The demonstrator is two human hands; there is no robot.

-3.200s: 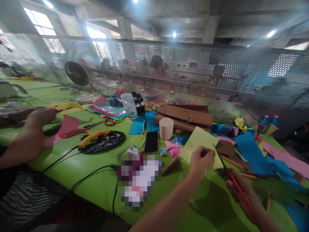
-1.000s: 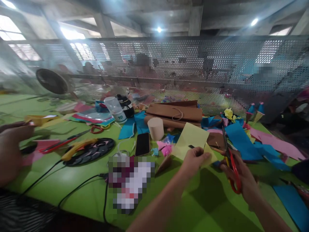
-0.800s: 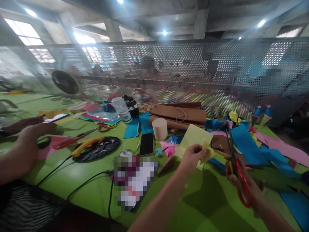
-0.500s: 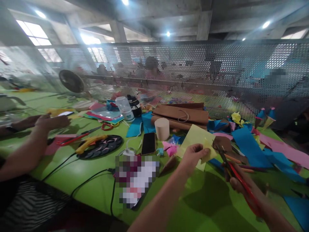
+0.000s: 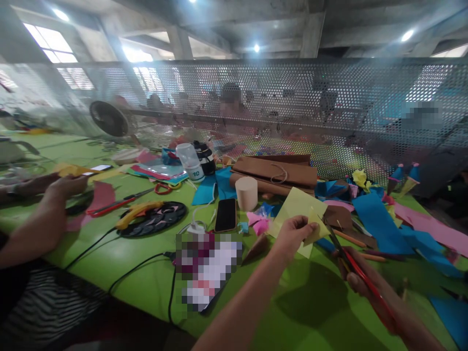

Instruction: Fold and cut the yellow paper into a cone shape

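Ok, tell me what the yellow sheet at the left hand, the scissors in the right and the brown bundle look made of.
Yellow sheet: likely matte paper, being thin with straight, crisp edges.
Scissors: blades probably metal, being slim and dark; red handles perhaps plastic, evenly coloured.
Brown bundle: smooth folded layers, low sheen, perhaps paper or imitation leather; unclear.

Left hand (image 5: 295, 234) bare. Right hand (image 5: 373, 274) bare too, partly hidden, details soft. Left forearm (image 5: 243, 291), right forearm (image 5: 413, 312): both uncovered to frame edge, smooth outline, narrowing toward wrists.

Green table (image 5: 146, 246); phone (image 5: 225, 215) (screen dark)
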